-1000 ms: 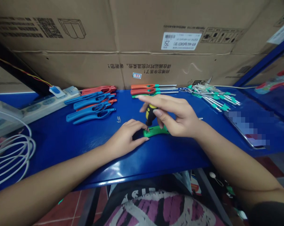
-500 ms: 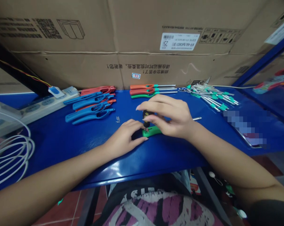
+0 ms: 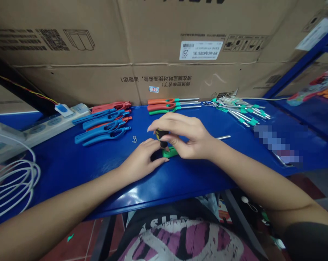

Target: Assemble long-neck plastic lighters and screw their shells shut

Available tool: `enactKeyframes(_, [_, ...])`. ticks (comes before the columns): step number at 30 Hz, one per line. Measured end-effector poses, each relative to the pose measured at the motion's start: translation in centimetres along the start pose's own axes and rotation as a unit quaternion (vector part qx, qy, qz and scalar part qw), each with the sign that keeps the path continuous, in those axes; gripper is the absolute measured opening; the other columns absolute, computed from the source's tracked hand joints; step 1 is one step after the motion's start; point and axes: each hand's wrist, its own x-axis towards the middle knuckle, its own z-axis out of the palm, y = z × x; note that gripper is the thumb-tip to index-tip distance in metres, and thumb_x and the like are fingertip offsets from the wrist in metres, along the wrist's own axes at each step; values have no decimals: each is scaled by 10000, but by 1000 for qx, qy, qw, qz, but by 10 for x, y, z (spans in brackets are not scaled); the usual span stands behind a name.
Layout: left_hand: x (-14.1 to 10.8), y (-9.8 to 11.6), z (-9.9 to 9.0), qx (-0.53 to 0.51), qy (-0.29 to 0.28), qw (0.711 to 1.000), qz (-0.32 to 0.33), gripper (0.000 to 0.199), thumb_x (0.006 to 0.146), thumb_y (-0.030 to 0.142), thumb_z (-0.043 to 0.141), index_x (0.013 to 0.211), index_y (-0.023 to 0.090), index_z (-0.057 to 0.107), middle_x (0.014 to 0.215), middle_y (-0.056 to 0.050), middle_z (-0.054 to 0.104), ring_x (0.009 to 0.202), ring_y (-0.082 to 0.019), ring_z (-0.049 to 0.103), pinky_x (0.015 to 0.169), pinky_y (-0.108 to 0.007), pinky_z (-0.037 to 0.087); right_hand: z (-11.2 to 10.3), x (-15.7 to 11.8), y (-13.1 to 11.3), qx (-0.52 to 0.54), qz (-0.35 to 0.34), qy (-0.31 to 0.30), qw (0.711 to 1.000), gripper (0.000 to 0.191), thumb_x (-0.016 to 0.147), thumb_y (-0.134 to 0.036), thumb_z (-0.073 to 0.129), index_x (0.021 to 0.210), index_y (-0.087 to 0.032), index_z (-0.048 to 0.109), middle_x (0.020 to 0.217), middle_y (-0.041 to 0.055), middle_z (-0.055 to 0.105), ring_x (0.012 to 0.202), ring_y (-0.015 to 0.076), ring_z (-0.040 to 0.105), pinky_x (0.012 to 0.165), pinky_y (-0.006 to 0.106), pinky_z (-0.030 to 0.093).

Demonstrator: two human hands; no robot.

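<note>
A short screwdriver (image 3: pixel 162 137) with a black and yellow handle is pinched in the fingers of my right hand (image 3: pixel 189 136). It stands over the end of a green stick lighter (image 3: pixel 169 153), its handle leaning a little left; the tip itself I cannot make out. My left hand (image 3: pixel 142 157) grips that same end of the lighter between thumb and fingers, against the table. The lighter's middle is hidden beneath my right hand, and its metal tube (image 3: pixel 224 137) sticks out to the right. A few tiny screws (image 3: pixel 134 139) lie beyond my left hand.
Blue and red lighter casings (image 3: pixel 106 130) lie at the left beside a power strip (image 3: pixel 51 123) and coiled white cable (image 3: pixel 14 185). Lighters with tubes (image 3: pixel 161 107) sit at the back. Metal tubes with green parts (image 3: pixel 241 112) and a blurred phone-like object (image 3: pixel 278 145) are right.
The screwdriver handle tilts further left, with my right hand shifted slightly left. My left hand keeps its hold on the lighter. The whole view has moved a little.
</note>
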Motion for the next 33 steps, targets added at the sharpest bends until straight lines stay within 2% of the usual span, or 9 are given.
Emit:
enactKeyframes(3, [0, 3, 1, -7, 1, 1000, -2, 190, 911, 286, 713, 1063, 195, 646, 1094, -60, 723, 1037, -258, 649, 919, -408, 524, 6, 3, -1, -7, 1, 13, 1000, 249, 1031, -231, 472, 1222, -175, 621, 1160, 93, 701, 1043, 161, 659, 881, 300, 560])
enactKeyframes(6, [1, 9, -1, -12, 0, 1000, -11, 164, 911, 259, 701, 1044, 192, 633, 1072, -60, 720, 1023, -251, 652, 914, -402, 534, 5, 4, 3, 8, 58, 37, 998, 257, 1030, -239, 458, 1233, -188, 607, 1159, 97, 688, 1005, 171, 665, 875, 331, 567])
enactKeyframes(10, [5, 17, -9, 11, -27, 999, -22, 244, 909, 195, 666, 1145, 195, 605, 1133, -75, 701, 1061, -250, 644, 957, -418, 535, -20, -6, 29, 37, 162, 136, 977, 275, 1031, -311, 471, 1274, -216, 558, 1033, 58, 683, 576, 94, 612, 538, 229, 531])
enactKeyframes(12, [7, 19, -14, 48, -49, 997, -33, 327, 893, 156, 652, 1212, 185, 588, 1174, -95, 683, 1096, -266, 633, 976, -436, 533, -40, -17, 49, 10, 180, 180, 967, 283, 1020, -338, 494, 1277, -233, 551, 948, 26, 660, 484, 81, 558, 448, 211, 477])
enactKeyframes(14, [11, 18, -18, 93, -72, 992, -43, 359, 890, 161, 645, 1244, 158, 585, 1181, -121, 666, 1103, -288, 626, 977, -460, 535, -60, -31, 67, -86, 202, 199, 955, 262, 996, -331, 525, 1225, -223, 591, 962, 45, 655, 518, 99, 570, 473, 234, 492])
enactKeyframes(16, [18, 15, -20, 129, -92, 986, -45, 316, 913, 189, 627, 1225, 142, 610, 1139, -132, 658, 1060, -293, 635, 936, -460, 551, -77, -44, 80, -209, 217, 178, 937, 230, 956, -313, 563, 1141, -197, 635, 1015, 86, 660, 629, 147, 609, 564, 289, 533])
enactKeyframes(19, [34, 2, -22, 150, -111, 982, -29, 238, 922, 188, 612, 1151, 159, 669, 1047, -116, 656, 975, -267, 661, 871, -404, 567, -95, -56, 87, -306, 218, 143, 916, 191, 919, -294, 568, 1057, -188, 647, 1016, 112, 668, 758, 211, 635, 690, 365, 557])
enactKeyframes(28, [88, -69, -40, 163, -45, 983, -71, 241, 819, 237, 695, 1049, 176, 733, 1046, -108, 735, 971, -268, 695, 909, -398, 561, -118, -63, 90, -360, 237, 128, 893, 97, 896, -263, 547, 945, -211, 612, 919, 93, 661, 735, 220, 607, 745, 382, 533])
enactKeyframes(33, [97, -86, -39, 166, -9, 981, -98, 244, 821, 282, 703, 1038, 178, 737, 1041, -107, 755, 937, -267, 707, 879, -392, 566, -121, -71, 101, -348, 248, 103, 898, 98, 886, -241, 531, 902, -196, 617, 920, 111, 667, 815, 244, 634, 780, 397, 533])
